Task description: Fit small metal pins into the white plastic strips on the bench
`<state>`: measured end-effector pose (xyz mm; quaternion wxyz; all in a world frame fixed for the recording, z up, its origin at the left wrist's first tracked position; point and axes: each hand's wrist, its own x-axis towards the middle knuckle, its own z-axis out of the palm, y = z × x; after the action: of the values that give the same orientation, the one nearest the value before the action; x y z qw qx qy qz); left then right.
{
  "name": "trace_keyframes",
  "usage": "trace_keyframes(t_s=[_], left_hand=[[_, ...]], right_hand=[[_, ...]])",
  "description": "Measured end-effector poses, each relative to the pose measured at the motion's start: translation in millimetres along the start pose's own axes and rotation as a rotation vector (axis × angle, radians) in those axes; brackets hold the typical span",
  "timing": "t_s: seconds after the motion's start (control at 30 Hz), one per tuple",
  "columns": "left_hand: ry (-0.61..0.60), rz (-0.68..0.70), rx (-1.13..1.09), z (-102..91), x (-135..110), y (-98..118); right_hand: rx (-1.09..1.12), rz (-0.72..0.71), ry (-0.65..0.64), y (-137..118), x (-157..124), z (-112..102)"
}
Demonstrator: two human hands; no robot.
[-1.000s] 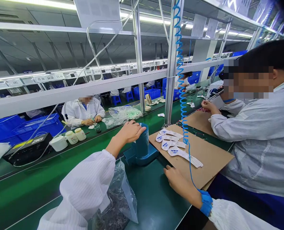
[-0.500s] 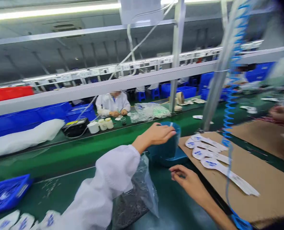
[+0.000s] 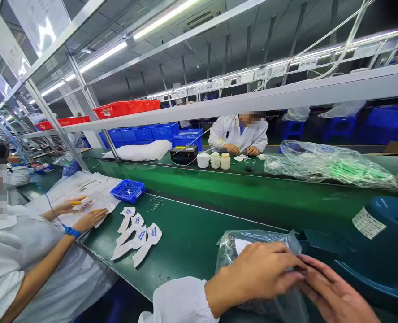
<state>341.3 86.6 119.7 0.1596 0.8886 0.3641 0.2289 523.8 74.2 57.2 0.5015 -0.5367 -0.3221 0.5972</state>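
Note:
My left hand (image 3: 256, 276), in a white sleeve, lies on a clear plastic bag (image 3: 253, 244) of dark small parts on the green table. Its fingers are pressed together on the bag's right edge. My right hand (image 3: 333, 291) comes in from the lower right. Its fingers are held together and meet the left fingertips at the same edge of the bag. A blue machine (image 3: 387, 251) with a white label stands just right of both hands.
Several white shaped pieces (image 3: 136, 237) and a blue tray (image 3: 128, 190) lie to the left. A co-worker's hands (image 3: 84, 215) work at the left edge. Across the green belt (image 3: 219, 188) sit another person (image 3: 239, 134), white bottles (image 3: 219, 160) and a large plastic bag (image 3: 330, 168).
The view has swung left, away from the cardboard sheet. My left hand has left the top of the blue machine and come down to the plastic bag, where my right hand has joined it.

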Motion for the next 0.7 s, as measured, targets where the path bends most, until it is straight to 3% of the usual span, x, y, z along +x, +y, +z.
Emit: trace_keyframes(t_s=[0.17, 0.23, 0.33, 0.43, 0.5, 0.6, 0.7], left_hand=[[0.196, -0.152, -0.252, -2.5, -38.8, -26.5], [0.285, -0.257, -0.335, -0.9, -52.1, -41.7], [0.315, -0.36, -0.375, 5.7, -62.3, -73.3], [0.364, -0.421, -0.264, 6.6, -66.4, -100.8], [0.444, -0.48, -0.193, 1.7, -72.9, -108.2], [0.527, -0.514, -0.114, -0.2, -90.9, -99.9], [0.478, -0.42, -0.009, 16.4, -113.2, -81.4]], right_hand=[[-0.09, -0.073, -0.109, -2.8, -7.8, 52.2], [-0.167, -0.148, -0.125, 0.9, -8.4, 66.2], [-0.315, -0.236, -0.154, 5.2, -6.1, 75.6], [-0.576, -0.341, -0.039, 5.9, -6.1, 64.6], [-0.754, -0.429, 0.077, 5.8, -7.7, 48.3], [-0.927, -0.486, 0.124, 9.4, -7.2, 25.2], [-0.997, -0.494, 0.112, 18.1, -2.2, 16.8]])
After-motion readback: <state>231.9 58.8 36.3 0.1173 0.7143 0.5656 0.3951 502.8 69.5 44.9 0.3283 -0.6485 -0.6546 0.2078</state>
